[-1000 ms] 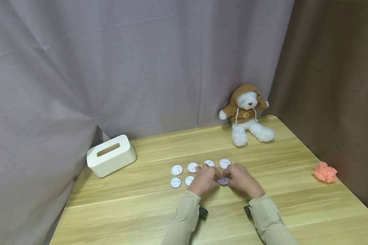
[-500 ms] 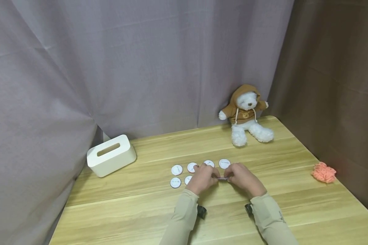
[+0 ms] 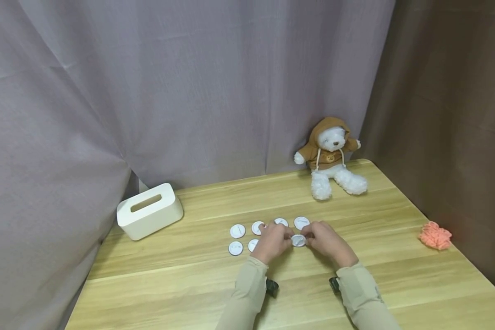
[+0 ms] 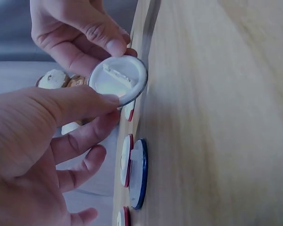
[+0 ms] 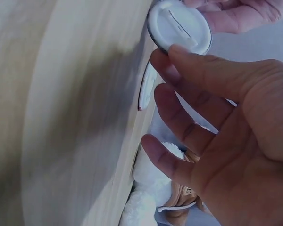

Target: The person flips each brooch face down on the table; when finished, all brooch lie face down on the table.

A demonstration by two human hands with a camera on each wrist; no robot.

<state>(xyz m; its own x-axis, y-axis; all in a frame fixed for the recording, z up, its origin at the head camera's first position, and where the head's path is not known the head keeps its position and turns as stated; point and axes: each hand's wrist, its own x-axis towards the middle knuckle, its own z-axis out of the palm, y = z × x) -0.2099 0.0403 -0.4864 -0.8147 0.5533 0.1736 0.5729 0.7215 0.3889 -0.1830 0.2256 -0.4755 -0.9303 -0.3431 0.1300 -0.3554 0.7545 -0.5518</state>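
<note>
Between both hands is a round pin-back button badge point(image 3: 299, 240), its white back and pin facing up. My left hand point(image 3: 273, 240) pinches one edge of it between thumb and forefinger. On the opposite edge, my right hand point(image 3: 327, 240) pinches it likewise, its other fingers spread in the right wrist view. In the left wrist view the badge point(image 4: 118, 80) is tilted, just above the table. More badges lie white back up in two rows, including a far-row badge point(image 3: 302, 223) beyond my right hand and a near-row badge point(image 3: 235, 248); my left hand partly covers some.
A white tissue box point(image 3: 150, 211) stands at the table's back left. At the back right a white teddy bear point(image 3: 331, 158) in a brown hoodie sits against the grey curtain point(image 3: 198, 91). A coral yarn bundle point(image 3: 435, 235) lies near the right table edge.
The held badge has turned over: its purple patterned face showed first, then its edge, and now its white back. Both hands stay in nearly the same place.
</note>
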